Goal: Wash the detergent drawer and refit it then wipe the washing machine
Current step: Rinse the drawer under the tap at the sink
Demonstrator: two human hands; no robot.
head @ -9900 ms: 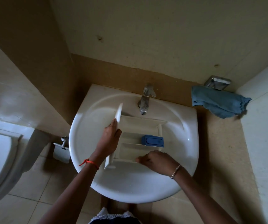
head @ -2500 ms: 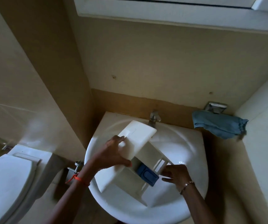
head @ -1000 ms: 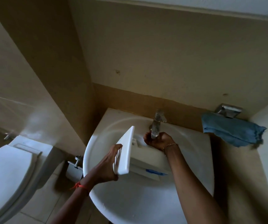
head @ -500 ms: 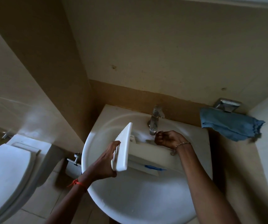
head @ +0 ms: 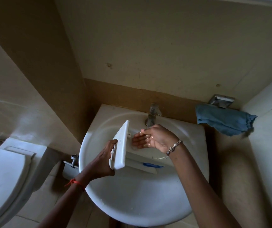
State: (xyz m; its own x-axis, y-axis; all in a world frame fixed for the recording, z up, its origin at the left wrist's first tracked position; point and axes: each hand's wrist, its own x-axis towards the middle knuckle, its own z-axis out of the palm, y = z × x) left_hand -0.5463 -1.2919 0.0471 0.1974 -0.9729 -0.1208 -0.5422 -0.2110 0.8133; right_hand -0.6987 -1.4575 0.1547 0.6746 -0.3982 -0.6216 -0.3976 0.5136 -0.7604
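The white detergent drawer (head: 140, 159) is held over the basin of the white sink (head: 132, 199), turned on its side so its flat front panel faces left and its body runs off to the right beneath the tap. A blue insert (head: 150, 165) shows along the drawer's lower edge. No brand, label or writing can be read on the drawer or anywhere else here.

The left hand (head: 103, 159) clasps the front panel, fingers curled round its left edge and thumb underneath. The right hand (head: 153, 138) is spread open, palm up and wet, holding nothing; it sits under the spout of the metal tap (head: 152, 116), just above the drawer's body, and may be touching it, though the dim light makes that hard to judge. A silver bracelet (head: 173, 148) circles the right wrist and a red thread (head: 75, 182) the left.

A blue cloth (head: 222, 120) hangs from a metal holder (head: 221, 100) on the wall to the right. A white toilet (head: 2, 175) stands to the left of the sink.
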